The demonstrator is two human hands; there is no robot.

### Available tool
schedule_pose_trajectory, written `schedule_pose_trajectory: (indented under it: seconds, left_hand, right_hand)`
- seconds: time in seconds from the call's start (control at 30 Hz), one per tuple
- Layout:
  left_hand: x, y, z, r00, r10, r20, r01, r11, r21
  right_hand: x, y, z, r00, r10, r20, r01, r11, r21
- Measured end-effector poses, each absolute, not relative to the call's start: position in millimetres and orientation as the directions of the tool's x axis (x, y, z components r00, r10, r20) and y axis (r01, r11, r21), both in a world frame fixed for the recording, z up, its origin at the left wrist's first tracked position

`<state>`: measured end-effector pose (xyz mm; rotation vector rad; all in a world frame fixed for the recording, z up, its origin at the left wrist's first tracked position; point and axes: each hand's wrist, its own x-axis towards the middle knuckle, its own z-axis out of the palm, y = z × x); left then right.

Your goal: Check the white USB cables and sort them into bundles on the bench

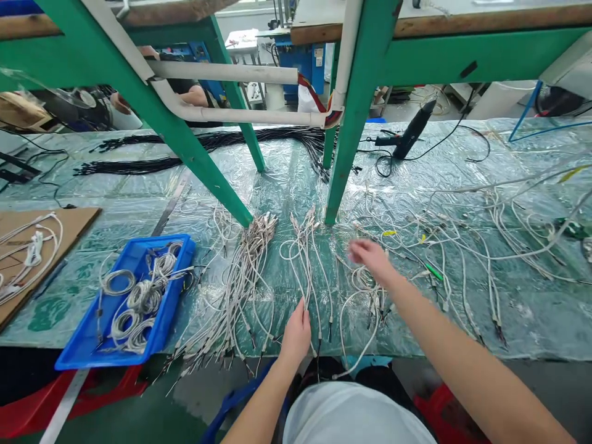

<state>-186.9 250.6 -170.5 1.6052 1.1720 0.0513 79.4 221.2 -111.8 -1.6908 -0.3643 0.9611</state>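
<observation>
My left hand [297, 330] is closed around a few white cables [308, 271] near the table's front edge. Their connector ends spread away from me, and some stripped wire ends hang below the hand. My right hand [371, 259] is over a loose coil of white cable [363, 279], its fingers bent but smeared by motion. Whether those fingers hold anything is unclear. To the left of my left hand lies a thick bundle of white cables [238, 290] with connectors at the far end.
A blue tray [178, 296] of coiled cables stands at left, beside a cardboard sheet [83, 216]. Green posts [345, 142] rise from the table. Behind them lie black cables [222, 139] and a black glue gun [414, 132]. More white cables [490, 259] spread rightward. Another person's arm [194, 97] shows beyond.
</observation>
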Motion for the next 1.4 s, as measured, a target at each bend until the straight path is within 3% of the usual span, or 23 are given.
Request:
schedule_pose_trajectory:
  seconds: [0.1,0.23,0.4,0.63,0.73,0.83,1.0,1.13,1.27,1.4]
  left_hand:
    - [-199,245,-168,0.56,0.715,-0.419,0.677,-0.103,0.729]
    - [-204,223,-157,0.668,0.714,-0.208,0.635,-0.402,0.659]
    - [-128,225,-145,0.775,0.556,-0.3,0.496,-0.241,0.834]
    - [10,275,-157,0.709,0.476,-0.52,0.683,-0.281,0.674]
    - [17,286,-157,0.69,0.456,-0.563,0.713,-0.294,0.636]
    - [-2,287,-148,0.715,0.466,-0.521,0.677,-0.279,0.681]
    - [-52,261,-117,0.757,0.58,-0.299,0.444,-0.122,0.888]
    - [-80,226,-87,0.635,0.75,-0.186,0.214,0.061,0.975]
    - [-96,202,-49,0.515,0.83,-0.216,-0.086,0.3,0.95]
    - [-109,188,-12,0.585,0.762,-0.276,-0.22,0.478,0.851]
  right_hand:
    - [56,136,-153,0.695,0.576,-0.43,-0.075,-0.538,-0.84]
    - [21,73,-194,0.797,0.48,-0.368,0.065,-0.673,-0.737]
    - [6,64,-211,0.831,0.459,-0.315,0.142,-0.722,-0.677]
    - [4,54,-216,0.818,0.495,-0.294,0.192,-0.715,-0.672]
    - [5,51,-220,0.816,0.512,-0.269,0.206,-0.692,-0.692]
    - [7,49,-223,0.81,0.528,-0.255,0.203,-0.661,-0.722]
    - [4,41,-207,0.796,0.574,-0.194,0.214,-0.566,-0.796]
    - [-1,43,-161,0.747,0.658,-0.09,0.279,-0.434,-0.856]
    - [-5,56,-100,0.64,0.764,0.088,0.366,-0.201,-0.909]
    - [-9,61,-54,0.509,0.848,0.148,0.288,-0.006,-0.958]
